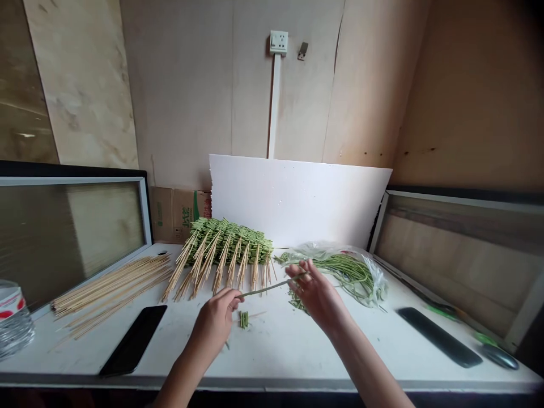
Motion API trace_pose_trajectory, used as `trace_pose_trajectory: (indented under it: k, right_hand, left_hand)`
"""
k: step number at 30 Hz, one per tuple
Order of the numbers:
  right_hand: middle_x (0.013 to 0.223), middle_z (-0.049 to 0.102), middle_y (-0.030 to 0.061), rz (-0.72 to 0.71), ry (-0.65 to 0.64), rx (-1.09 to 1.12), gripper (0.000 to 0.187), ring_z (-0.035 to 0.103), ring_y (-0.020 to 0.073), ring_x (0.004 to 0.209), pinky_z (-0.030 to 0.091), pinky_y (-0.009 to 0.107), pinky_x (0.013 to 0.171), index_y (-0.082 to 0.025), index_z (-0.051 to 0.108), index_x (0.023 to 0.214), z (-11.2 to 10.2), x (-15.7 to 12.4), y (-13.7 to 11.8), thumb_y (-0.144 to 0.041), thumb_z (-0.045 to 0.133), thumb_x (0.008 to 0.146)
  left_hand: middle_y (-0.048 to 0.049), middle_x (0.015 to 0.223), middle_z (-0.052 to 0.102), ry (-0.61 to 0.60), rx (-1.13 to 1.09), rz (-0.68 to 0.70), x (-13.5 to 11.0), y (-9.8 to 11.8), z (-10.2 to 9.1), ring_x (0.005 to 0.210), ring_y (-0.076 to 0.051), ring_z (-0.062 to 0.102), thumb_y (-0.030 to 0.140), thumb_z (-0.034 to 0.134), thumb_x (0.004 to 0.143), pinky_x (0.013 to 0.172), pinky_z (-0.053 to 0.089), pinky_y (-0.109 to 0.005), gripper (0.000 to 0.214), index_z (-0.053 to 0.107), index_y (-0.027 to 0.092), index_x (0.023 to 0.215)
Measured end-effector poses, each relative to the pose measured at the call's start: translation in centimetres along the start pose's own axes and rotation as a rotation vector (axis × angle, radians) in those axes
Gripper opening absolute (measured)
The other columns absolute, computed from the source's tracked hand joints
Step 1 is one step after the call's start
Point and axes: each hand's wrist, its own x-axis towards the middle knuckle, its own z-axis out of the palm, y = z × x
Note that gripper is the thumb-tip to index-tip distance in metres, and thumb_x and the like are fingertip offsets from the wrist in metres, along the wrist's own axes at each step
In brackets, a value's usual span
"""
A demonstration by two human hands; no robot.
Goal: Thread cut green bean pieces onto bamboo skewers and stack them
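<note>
My left hand (216, 320) pinches one end of a long green bean (272, 287) held just above the white table (276, 351). My right hand (317, 294) grips the same bean's other end, with its fingers partly spread. A short skewered bundle of green bean pieces (243, 319) lies on the table just right of my left hand. Behind my hands lies a stack of finished skewers (225, 252) loaded with green bean pieces. A clear plastic bag (348, 266) holding long green beans sits behind and to the right of my right hand.
A pile of bare bamboo skewers (110, 289) lies at the left. A black phone (135, 339) lies near the front left edge, another dark flat device (440, 335) at the right. A water bottle (12, 317) stands far left. A white foam board (297, 198) leans against the wall.
</note>
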Motion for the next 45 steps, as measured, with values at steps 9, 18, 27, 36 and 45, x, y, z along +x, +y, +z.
trace_pose_trajectory:
  k: [9,18,27,36,45]
  right_hand:
    - [0.055,0.024,-0.0094,0.036,0.22,-0.438,0.063,0.017,0.0071,0.046,0.014,0.022,0.043,-0.018,0.062,0.071,-5.1,-2.2,4.3,-0.08,0.058,0.079]
    - [0.065,0.056,0.0004,0.02,0.06,-0.377,0.047,0.047,0.0125,0.056,0.029,0.024,0.047,-0.018,0.068,0.081,-6.0,-3.3,4.7,-0.065,0.072,0.079]
    - [0.081,0.066,0.0055,-0.176,-0.099,-0.602,0.043,0.058,0.0187,0.072,0.045,0.029,0.058,-0.022,0.074,0.106,-4.8,-5.6,6.2,-0.059,0.059,0.093]
    - [0.087,0.072,0.0061,-0.254,-0.132,-0.684,0.032,0.068,0.023,0.084,0.053,0.033,0.074,-0.021,0.071,0.09,-3.9,-7.0,6.0,-0.053,0.07,0.088]
    - [0.089,0.077,0.0061,-0.392,0.026,-0.85,0.02,0.066,0.0226,0.072,0.054,0.036,0.067,-0.027,0.079,0.091,-5.4,-6.7,3.7,-0.044,0.079,0.081]
  left_hand:
    - [-0.0073,0.1,0.075,0.105,0.501,0.127,0.2,-7.2,-2.3,0.092,-0.026,0.068,0.003,0.041,0.086,0.085,0.046,-0.04,0.044,0.075,0.023,0.106]
    - [-0.0117,0.113,0.074,0.035,0.5,0.062,-0.5,-7.8,0.6,0.111,-0.031,0.064,0.005,0.047,0.085,0.093,0.045,-0.049,0.039,0.074,0.02,0.11]
    - [-0.0129,0.151,0.051,-0.07,0.13,0.318,-2.7,4.1,5.7,0.142,-0.031,0.043,0.018,0.054,0.095,0.116,0.04,-0.052,0.061,0.04,0.025,0.154]
    - [-0.0077,0.092,0.072,-0.107,-0.059,0.259,-3.1,3.5,7.1,0.089,-0.023,0.068,0.018,0.05,0.101,0.08,0.056,-0.037,0.026,0.073,0.023,0.113]
    - [-0.0067,0.092,0.071,0.02,-0.03,0.335,-2.2,3.2,3.4,0.085,-0.019,0.07,0.006,0.047,0.097,0.076,0.055,-0.029,0.038,0.073,0.023,0.118]
